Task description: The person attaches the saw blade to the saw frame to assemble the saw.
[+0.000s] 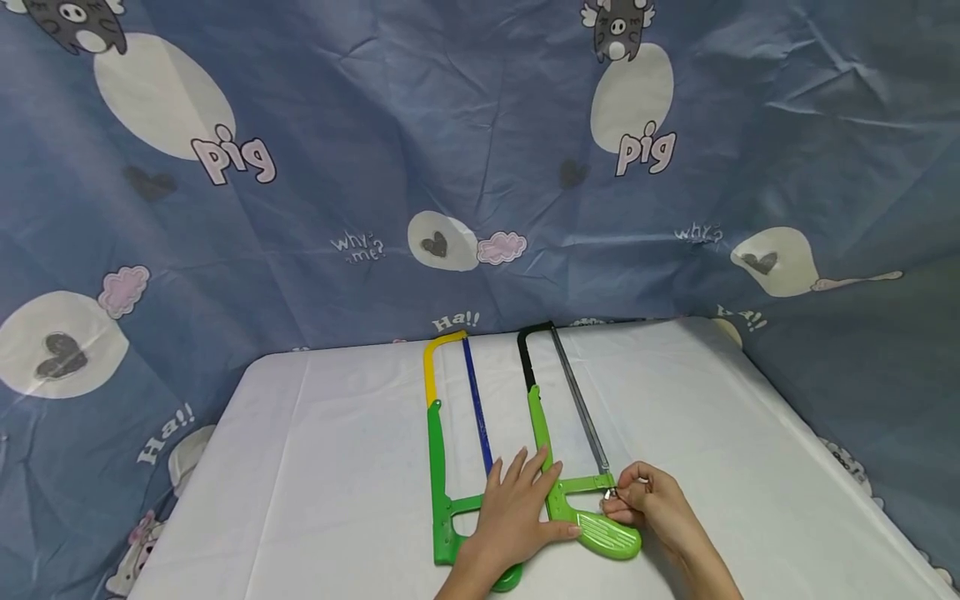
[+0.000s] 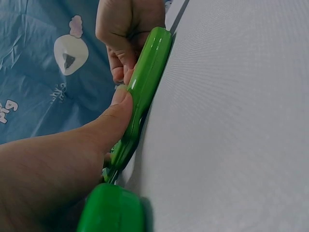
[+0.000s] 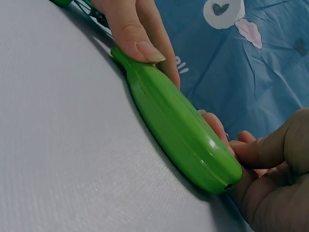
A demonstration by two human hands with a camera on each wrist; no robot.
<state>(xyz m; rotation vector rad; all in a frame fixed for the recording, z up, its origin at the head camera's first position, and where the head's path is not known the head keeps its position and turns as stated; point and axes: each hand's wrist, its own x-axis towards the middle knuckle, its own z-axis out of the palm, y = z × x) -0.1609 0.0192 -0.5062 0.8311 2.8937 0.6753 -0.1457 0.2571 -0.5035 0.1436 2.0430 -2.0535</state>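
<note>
A hacksaw with a light green handle (image 1: 611,537), black front frame (image 1: 527,358) and grey blade (image 1: 579,396) lies on the white table. My left hand (image 1: 513,512) rests flat across its frame with spread fingers, the thumb pressing the handle (image 2: 149,67) in the left wrist view. Behind the handle, my right hand (image 1: 652,504) pinches the small metal wing nut (image 1: 609,494) at the blade's near end. In the right wrist view the handle (image 3: 178,123) mostly hides that nut. Partly under my left hand and wrist is a second hacksaw (image 1: 438,467), dark green.
The second hacksaw has a yellow front frame (image 1: 430,371) and a blue blade (image 1: 477,400), lying left of the first. White cloth covers the table (image 1: 337,467). A blue patterned curtain (image 1: 465,150) hangs behind it and along its sides.
</note>
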